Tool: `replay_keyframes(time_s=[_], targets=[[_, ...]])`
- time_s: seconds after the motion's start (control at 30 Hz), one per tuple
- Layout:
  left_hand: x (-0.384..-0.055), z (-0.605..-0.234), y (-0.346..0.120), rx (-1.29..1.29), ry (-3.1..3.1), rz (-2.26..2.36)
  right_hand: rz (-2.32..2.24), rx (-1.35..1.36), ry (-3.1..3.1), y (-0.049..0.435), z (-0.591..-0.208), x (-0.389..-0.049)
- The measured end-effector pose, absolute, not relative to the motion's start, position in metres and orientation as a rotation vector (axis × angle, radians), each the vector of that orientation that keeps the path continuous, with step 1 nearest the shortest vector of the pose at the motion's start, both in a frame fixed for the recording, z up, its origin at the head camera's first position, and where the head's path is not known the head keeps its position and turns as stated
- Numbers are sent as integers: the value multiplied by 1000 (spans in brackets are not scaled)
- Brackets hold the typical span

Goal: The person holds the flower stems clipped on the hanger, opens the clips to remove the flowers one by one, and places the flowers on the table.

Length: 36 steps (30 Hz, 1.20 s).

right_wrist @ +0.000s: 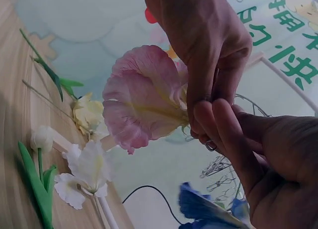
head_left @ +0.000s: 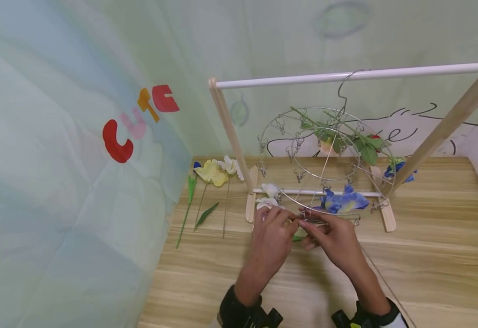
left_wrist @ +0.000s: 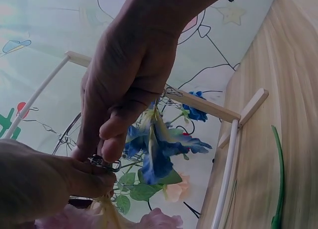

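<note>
A person's two bare hands meet above the middle of the bench [head_left: 439, 255], fingertips close together. The left hand [head_left: 273, 237] seems to pinch a pink, ruffled artificial iris [right_wrist: 144, 100] at its neck, though overlapping fingers hide the exact grip. The right hand [head_left: 339, 239] pinches a small silvery wire clip [left_wrist: 102, 162] beside it, at the near rim of a round, double-ringed metal hanger [head_left: 316, 176].

For a firm hold here, I'd steady the flower, squeeze the clip wide and let it bite the stem below the petals; pulling on the rim could set the whole hanger swinging.

Just beyond the hands, a blue-and-white artificial iris [left_wrist: 159, 144] hangs head down. The hanger hooks over a white rod [head_left: 275, 80] on a wooden-sided rack [head_left: 231, 132] near the bench's back edge. Toward the far left corner lie a yellow artificial iris [head_left: 212, 173] and a white one; a slim green stem [head_left: 185, 218] lies along the left edge.
</note>
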<state>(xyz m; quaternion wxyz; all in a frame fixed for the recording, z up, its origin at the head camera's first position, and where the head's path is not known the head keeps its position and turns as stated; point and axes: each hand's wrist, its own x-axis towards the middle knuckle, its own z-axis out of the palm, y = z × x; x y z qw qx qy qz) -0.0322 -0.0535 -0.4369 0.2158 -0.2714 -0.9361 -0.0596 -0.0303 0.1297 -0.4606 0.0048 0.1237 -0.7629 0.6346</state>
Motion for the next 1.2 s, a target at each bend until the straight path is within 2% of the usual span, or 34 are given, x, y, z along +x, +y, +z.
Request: replay_keyframes(time_s=[0.23, 0.57, 1.2], targets=[[-32, -439, -54, -793, -2599, -103, 2289, 393, -2399, 127, -466, -39], [-33, -440, -56, -757, -2603, -87, 2305, 115, -2269, 115, -470, -35], [-34, -443, -59, -721, -2650, -74, 2223, 160, -2120, 109, -477, -34]])
